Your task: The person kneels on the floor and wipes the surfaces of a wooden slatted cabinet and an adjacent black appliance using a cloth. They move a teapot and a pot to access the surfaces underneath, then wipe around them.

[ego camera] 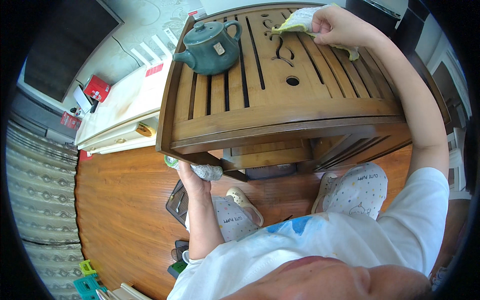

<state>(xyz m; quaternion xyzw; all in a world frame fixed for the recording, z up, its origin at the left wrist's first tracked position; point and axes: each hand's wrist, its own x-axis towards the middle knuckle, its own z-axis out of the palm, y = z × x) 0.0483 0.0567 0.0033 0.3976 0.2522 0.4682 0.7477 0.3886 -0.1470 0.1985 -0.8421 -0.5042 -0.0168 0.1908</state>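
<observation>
My right hand grips a white knitted cloth with yellow-green edging on the slatted wooden tea table's top, near its far right part. My left hand is at the table's near left corner, below the top, closed around another pale cloth with a green edge. A teal ceramic teapot with its lid on stands on the slats at the left, its spout towards the left edge. Curved cut-outs and a round hole lie in the tabletop's middle panel.
A white cabinet with a router and a red canister stands at the left under a wall-mounted screen. On the wooden floor by my feet lies a dark slatted tray. Small green and teal stools are at lower left, beside the curtain.
</observation>
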